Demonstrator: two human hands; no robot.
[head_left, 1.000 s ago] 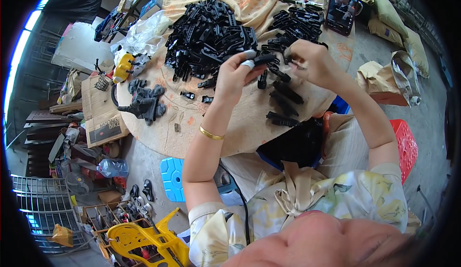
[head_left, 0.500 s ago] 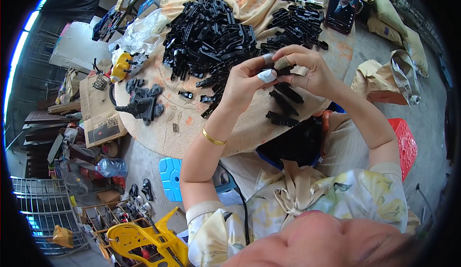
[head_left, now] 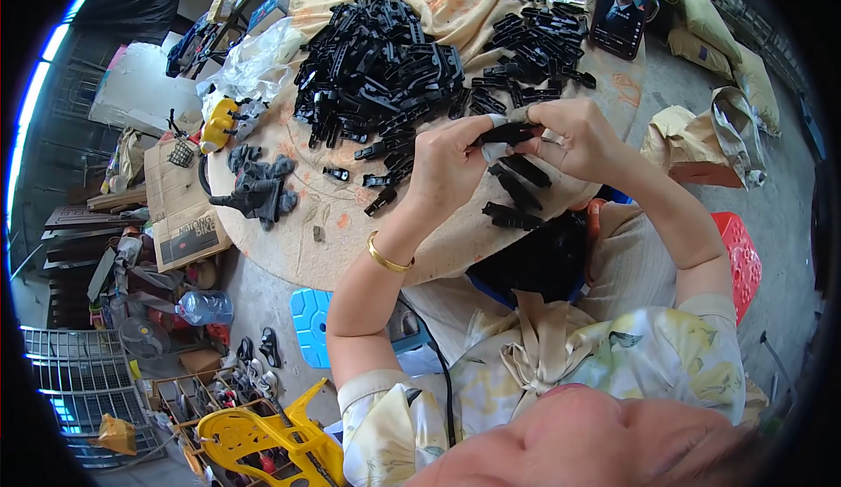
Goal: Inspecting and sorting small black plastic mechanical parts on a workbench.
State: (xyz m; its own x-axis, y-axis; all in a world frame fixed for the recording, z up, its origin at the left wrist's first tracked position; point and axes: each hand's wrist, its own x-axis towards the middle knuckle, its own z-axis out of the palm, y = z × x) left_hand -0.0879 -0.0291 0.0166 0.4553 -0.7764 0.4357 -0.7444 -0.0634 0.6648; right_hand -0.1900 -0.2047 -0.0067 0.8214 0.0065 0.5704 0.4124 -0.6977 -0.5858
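Both my hands meet over the near right part of the table, pinching a small, long black plastic piece [head_left: 506,133] between them. My left hand [head_left: 445,161] grips its left end, with whitish wraps on the fingers and a gold bangle at the wrist. On its other end, my right hand [head_left: 574,137] has its fingertips closed; a brownish wrap shows on one finger. Several loose black pieces [head_left: 519,187] lie just below the hands. Beyond them are a large heap of black plastic pieces [head_left: 377,67] and a smaller heap [head_left: 536,45]. The held piece's details are partly covered by fingers.
On the cloth-covered round table [head_left: 298,246] lie dark grey gloves [head_left: 263,191] and a yellow object [head_left: 219,126]. A phone [head_left: 620,14] stands at the far right. A black bin [head_left: 539,259] sits below the near edge, between a blue stool [head_left: 311,325] and a red stool [head_left: 736,259].
Both hands have turned and lowered slightly, fingers curling further over. More of the black piece now shows between them. The heaps look the same.
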